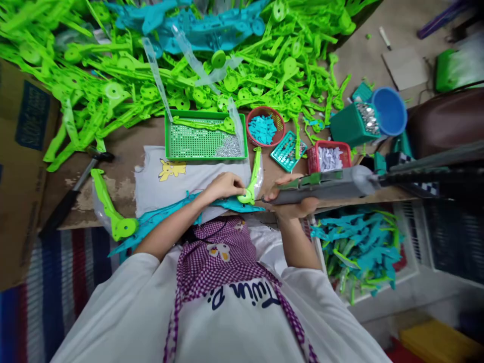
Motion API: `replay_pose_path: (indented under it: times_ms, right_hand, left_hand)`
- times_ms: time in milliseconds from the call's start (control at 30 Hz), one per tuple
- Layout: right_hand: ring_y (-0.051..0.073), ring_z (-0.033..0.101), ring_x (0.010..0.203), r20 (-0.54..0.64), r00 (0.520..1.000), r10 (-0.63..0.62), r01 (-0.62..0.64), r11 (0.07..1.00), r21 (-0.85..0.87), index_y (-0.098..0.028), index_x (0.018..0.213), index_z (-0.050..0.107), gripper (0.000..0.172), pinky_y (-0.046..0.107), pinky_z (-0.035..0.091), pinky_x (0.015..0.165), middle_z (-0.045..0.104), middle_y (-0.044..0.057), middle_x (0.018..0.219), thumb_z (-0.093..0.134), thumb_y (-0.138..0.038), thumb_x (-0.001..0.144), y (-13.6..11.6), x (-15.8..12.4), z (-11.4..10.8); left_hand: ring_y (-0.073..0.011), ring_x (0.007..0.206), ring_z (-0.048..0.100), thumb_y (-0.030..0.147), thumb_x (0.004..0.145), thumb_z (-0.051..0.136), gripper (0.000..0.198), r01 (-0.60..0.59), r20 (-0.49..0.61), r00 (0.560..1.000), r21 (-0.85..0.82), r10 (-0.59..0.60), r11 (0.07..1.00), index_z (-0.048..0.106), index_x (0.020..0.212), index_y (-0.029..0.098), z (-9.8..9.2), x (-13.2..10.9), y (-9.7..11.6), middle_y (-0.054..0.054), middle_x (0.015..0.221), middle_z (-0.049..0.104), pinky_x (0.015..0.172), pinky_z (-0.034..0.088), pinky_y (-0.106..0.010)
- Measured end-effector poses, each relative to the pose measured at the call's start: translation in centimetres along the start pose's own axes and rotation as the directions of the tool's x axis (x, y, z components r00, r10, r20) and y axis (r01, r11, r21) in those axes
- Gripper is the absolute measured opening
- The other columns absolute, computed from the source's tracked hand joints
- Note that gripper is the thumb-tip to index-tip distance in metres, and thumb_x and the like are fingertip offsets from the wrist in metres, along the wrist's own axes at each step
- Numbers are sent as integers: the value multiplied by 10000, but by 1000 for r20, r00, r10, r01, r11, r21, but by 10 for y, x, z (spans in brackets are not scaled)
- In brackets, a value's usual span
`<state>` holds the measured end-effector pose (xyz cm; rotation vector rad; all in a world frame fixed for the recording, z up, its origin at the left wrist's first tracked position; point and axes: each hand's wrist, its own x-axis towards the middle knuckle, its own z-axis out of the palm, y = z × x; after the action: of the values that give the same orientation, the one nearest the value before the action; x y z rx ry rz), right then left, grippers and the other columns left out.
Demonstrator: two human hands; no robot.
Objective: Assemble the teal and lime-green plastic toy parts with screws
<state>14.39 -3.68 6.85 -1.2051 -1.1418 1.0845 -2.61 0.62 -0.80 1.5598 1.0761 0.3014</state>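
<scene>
My right hand is wrapped round a grey electric screwdriver with a green lever. Its thin bit points left at a blue plastic part lying along the table's near edge. My left hand has its fingers closed on the round end of a lime-green plastic arm. This arm stands away from the right end of the blue part, with a clear plastic strip along its side. At the blue part's left end sits another green arm. Whether a screw is at the bit is too small to tell.
A green perforated tray holds small screws and a green arm. Beside it stand a red basket of blue pieces and other small baskets. A hammer lies left. Green parts heap up behind; a crate stands lower right.
</scene>
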Motion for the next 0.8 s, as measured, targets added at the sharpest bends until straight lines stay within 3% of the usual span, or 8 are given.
replay_pose_path:
  times_ms: [100, 233, 367, 600, 800]
  right_hand:
    - [251, 543, 462, -34, 997, -64, 67, 992, 110, -369, 921, 628, 795, 413, 461, 386, 448, -30, 520, 450, -1001, 473, 8, -7, 1]
    - [193, 428, 350, -24, 996, -89, 92, 985, 147, -362, 913, 638, 748, 337, 362, 312, 410, -68, 458, 499, -975, 508, 16, -5, 4]
    - [185, 499, 388, 62, 997, -55, 41, 978, 205, -307, 871, 621, 753, 295, 348, 321, 460, -62, 466, 552, -967, 515, 28, -6, 3]
    - [232, 631, 553, 139, 990, -22, 1, 989, 148, -267, 702, 538, 798, 340, 507, 439, 434, -38, 470, 554, -1012, 417, 38, -11, -2]
    - [243, 650, 604, 137, 989, -52, 38, 994, 102, -267, 713, 537, 791, 349, 507, 449, 510, -4, 510, 511, -1020, 471, 41, -15, -1]
  left_hand:
    - [-162, 777, 668, 265, 777, 748, 157, 15, -17, 1000, 16, -14, 1000, 809, 882, 166, 0, -3, 5, -64, 863, 789, 695, 443, -261]
    - [-161, 779, 658, 253, 773, 755, 158, 22, -22, 1000, 38, -21, 999, 805, 876, 144, 0, -4, 8, -67, 864, 786, 688, 437, -259]
    - [-158, 758, 651, 278, 778, 765, 171, 13, -41, 999, 34, -12, 999, 806, 870, 139, 3, -4, 6, -62, 835, 780, 681, 435, -255]
    - [-164, 714, 649, 292, 771, 766, 174, 28, -95, 995, 55, -22, 998, 815, 861, 152, 7, -6, 3, -52, 797, 778, 627, 409, -260]
    - [-160, 707, 647, 298, 771, 762, 178, -5, -90, 996, 50, 10, 999, 813, 848, 147, 7, -4, -1, -59, 782, 776, 622, 424, -250]
